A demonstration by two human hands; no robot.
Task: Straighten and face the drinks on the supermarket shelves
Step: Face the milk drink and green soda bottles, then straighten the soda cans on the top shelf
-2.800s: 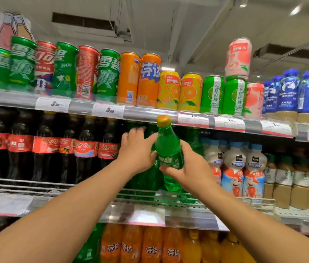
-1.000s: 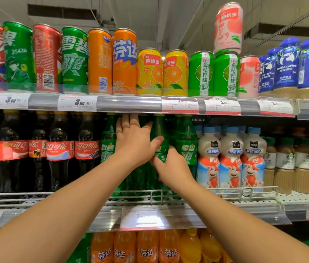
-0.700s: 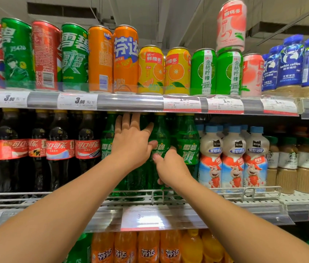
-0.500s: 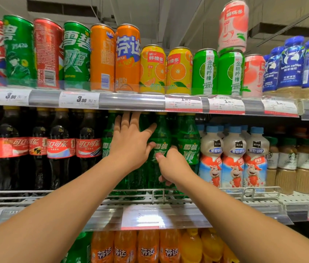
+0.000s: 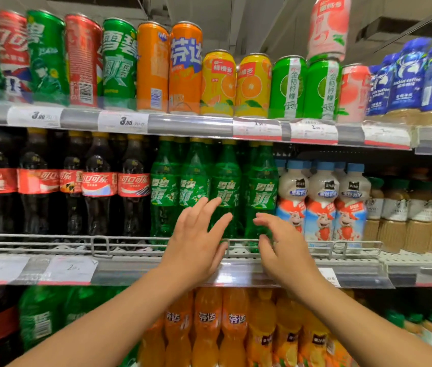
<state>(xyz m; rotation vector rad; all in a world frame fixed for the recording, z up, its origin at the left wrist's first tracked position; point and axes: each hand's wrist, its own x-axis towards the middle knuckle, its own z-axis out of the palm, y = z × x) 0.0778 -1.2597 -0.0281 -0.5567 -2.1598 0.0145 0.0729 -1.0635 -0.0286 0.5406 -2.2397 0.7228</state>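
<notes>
Both bare forearms are being extended upward toward the middle shelf; the left hand (image 5: pixel 196 242) is being held with fingers straight and spread, nothing gripped, its fingertips lying in front of the lower bodies of the green translucent plastic bottles with green printed labels (image 5: pixel 225 192); the right hand (image 5: pixel 281 247) is being held just beside it, fingers loosely curved, holding nothing; whether either hand is touching a bottle cannot be told. The two hands are apart, with a narrow gap between them.

Four green bottles are being displayed upright in the front row, labels facing outward, behind the grey wire rail (image 5: pixel 103 242) of the middle shelf; dark cola bottles with red labels (image 5: pixel 98 186) are standing to their left, and white waisted bottles with pale blue caps (image 5: pixel 321 202) to their right. Glossy metal cans in green, red, orange and yellow (image 5: pixel 185 70) are lining the shelf above; orange plastic bottles (image 5: pixel 207 329) are standing on the shelf below.
</notes>
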